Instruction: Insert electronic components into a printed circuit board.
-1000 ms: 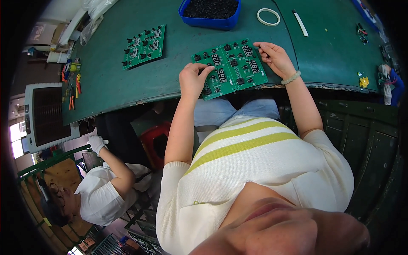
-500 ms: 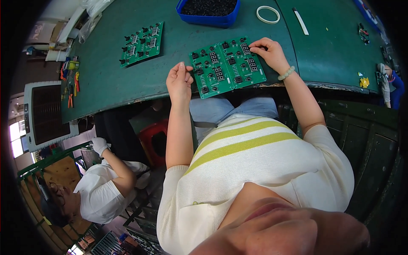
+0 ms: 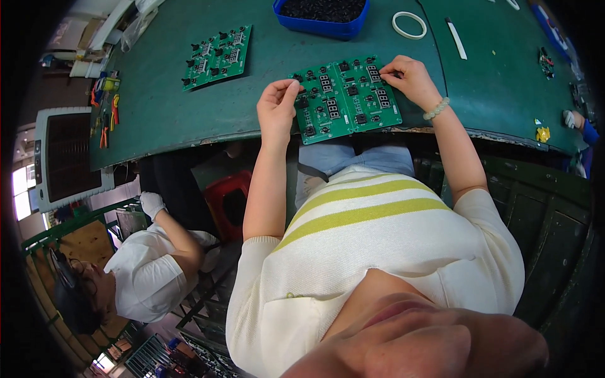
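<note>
A green circuit board [image 3: 350,113] with several dark digit displays and black knobs lies at the table's near edge. My left hand [image 3: 277,110] is closed in a pinch at its upper left edge, thumb and forefinger beside the black parts there; what they hold, if anything, is hidden. At the upper right edge, my right hand [image 3: 413,80] is also pinched, next to a display. A small dark spot shows by its fingertips, too small to name. Farther left lies a second, similar circuit board [image 3: 217,58], apart from both hands.
Beyond the board stands a blue bin [image 3: 321,24] of small black parts. A pale ring [image 3: 409,25] and a white strip-like tool [image 3: 456,39] lie right of it on the green table [image 3: 265,53]. Pliers [image 3: 105,135] are at the left edge; a gloved co-worker [image 3: 151,271] sits left.
My left hand has moved up along the board's left edge, its thumb and forefinger now nearer the top corner. My right hand stays by the upper right edge. The whole view has shifted slightly.
</note>
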`<state>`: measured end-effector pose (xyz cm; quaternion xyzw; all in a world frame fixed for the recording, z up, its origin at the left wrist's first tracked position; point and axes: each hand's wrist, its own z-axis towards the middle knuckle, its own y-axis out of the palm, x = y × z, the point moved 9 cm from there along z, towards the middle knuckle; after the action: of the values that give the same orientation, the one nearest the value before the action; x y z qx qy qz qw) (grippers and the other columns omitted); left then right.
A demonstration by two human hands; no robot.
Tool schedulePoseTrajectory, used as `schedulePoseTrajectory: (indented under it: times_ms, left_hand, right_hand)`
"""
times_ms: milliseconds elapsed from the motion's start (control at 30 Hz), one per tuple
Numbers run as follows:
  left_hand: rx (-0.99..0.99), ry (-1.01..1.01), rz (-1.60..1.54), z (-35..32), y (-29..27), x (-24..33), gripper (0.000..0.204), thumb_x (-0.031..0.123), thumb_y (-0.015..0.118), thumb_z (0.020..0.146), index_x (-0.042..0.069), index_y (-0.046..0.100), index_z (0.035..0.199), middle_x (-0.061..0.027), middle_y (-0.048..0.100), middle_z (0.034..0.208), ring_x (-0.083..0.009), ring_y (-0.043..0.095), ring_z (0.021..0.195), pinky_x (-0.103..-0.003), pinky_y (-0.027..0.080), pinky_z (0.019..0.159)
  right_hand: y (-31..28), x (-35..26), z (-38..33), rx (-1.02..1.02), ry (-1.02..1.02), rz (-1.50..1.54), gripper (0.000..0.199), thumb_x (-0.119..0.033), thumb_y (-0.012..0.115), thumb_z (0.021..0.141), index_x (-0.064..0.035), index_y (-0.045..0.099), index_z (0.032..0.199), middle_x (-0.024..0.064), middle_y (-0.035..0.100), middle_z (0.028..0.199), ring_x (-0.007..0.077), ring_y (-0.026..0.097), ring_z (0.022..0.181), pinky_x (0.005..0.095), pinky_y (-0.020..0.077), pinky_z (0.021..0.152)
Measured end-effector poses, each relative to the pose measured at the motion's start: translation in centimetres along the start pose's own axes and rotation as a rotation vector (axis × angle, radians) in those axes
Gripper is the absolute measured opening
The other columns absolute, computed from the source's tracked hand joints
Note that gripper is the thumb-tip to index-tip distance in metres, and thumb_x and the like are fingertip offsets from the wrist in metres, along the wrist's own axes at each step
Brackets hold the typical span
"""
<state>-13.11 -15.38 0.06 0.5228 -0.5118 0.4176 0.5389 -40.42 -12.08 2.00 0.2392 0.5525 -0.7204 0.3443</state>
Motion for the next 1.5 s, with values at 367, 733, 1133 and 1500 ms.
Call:
schedulePoseTrajectory:
  times_ms: [367, 733, 1133, 1500]
  left_hand:
    - [-0.081, 0.531, 0.803, -0.1, 5.0, 5.6, 0.008, 0.007, 0.064, 0.077, 0.006, 0.066, 0.084, -0.0079, 0.062, 0.081, -0.0241, 0.06, 0.07, -0.032, 0.047, 0.061]
    - [-0.261, 0.515, 1.115, -1.2, 5.5, 4.0, 0.009, 0.011, 0.065, 0.073, 0.007, 0.065, 0.081, -0.0076, 0.06, 0.082, -0.0268, 0.06, 0.074, -0.037, 0.048, 0.064]
    - [-0.22, 0.393, 0.8, -0.8, 3.9, 3.2, 0.017, 0.004, 0.065, 0.073, 0.004, 0.065, 0.09, -0.004, 0.059, 0.071, -0.0083, 0.038, 0.049, -0.022, 0.035, 0.048]
    - [-0.233, 0.605, 1.043, -2.3, 5.4, 3.8, 0.009, 0.008, 0.067, 0.072, 0.005, 0.066, 0.08, -0.0065, 0.058, 0.08, -0.0224, 0.059, 0.065, -0.034, 0.048, 0.059]
  right_hand:
    - [1.6, 1.8, 0.3, -0.177, 0.201, 0.26, 0.016, -0.004, 0.06, 0.079, 0.0028, 0.06, 0.093, 0.003, 0.056, 0.075, 0.01, 0.048, 0.06, 0.022, 0.0401, 0.053]
    - [2.4, 3.9, -0.7, 0.012, 0.48, 1.268, 0.021, -0.004, 0.049, 0.09, 0.0053, 0.052, 0.108, 0.0086, 0.059, 0.09, 0.0072, 0.045, 0.066, 0.0168, 0.0359, 0.053]
    - [2.6, 1.0, -0.9, -0.083, 0.401, 0.966, 0.015, -0.011, 0.061, 0.085, 0.0001, 0.063, 0.095, -0.0002, 0.058, 0.079, 0.0027, 0.043, 0.061, 0.017, 0.0342, 0.051]
    - [3.3, 1.5, -0.5, -0.061, 0.399, 0.774, 0.018, -0.015, 0.061, 0.085, 0.0004, 0.061, 0.095, 0.0006, 0.061, 0.081, 0.0024, 0.041, 0.058, 0.0166, 0.0347, 0.05]
